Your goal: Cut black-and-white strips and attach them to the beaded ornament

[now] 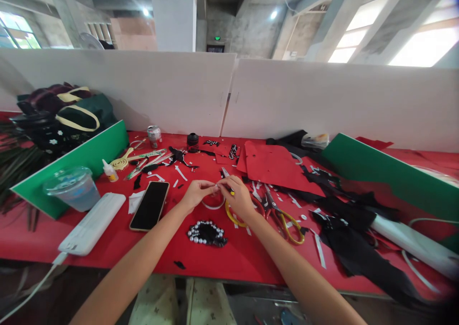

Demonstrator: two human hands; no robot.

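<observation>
Take the two hands as the clock's centre, with twelve pointing away from the person. Nearest, at seven o'clock, a small dark scrap [180, 264] lies by the front edge of the red table [247, 263]. At six, a beaded loop [205, 240] of silvery beads and black cloth lies flat. Between eight and nine, a white power bank [93, 223] has a cable plugged into its near end; closer in, towards nine, lies a dark-screened phone [149, 205].

At the centre, the left hand [198, 192] and right hand [235, 196] meet at the fingertips, each with its fingers drawn into a pinch; what they grip is too small to tell. A thin white hoop [214, 207] shows just beneath them, partly hidden.

Yellow-handled scissors [294, 230] lie between three and four, with black cloth [358, 255] farther out at four. A clear cup [73, 193] stands at nine, a small glue bottle [111, 172] slightly above it on the dial. Red sheets [276, 167] spread at two. Farther back, a black spool [192, 142] stands at eleven, a can [154, 136] between ten and eleven, and a dark bag [102, 112] at ten. A white partition [172, 90] closes off twelve.
</observation>
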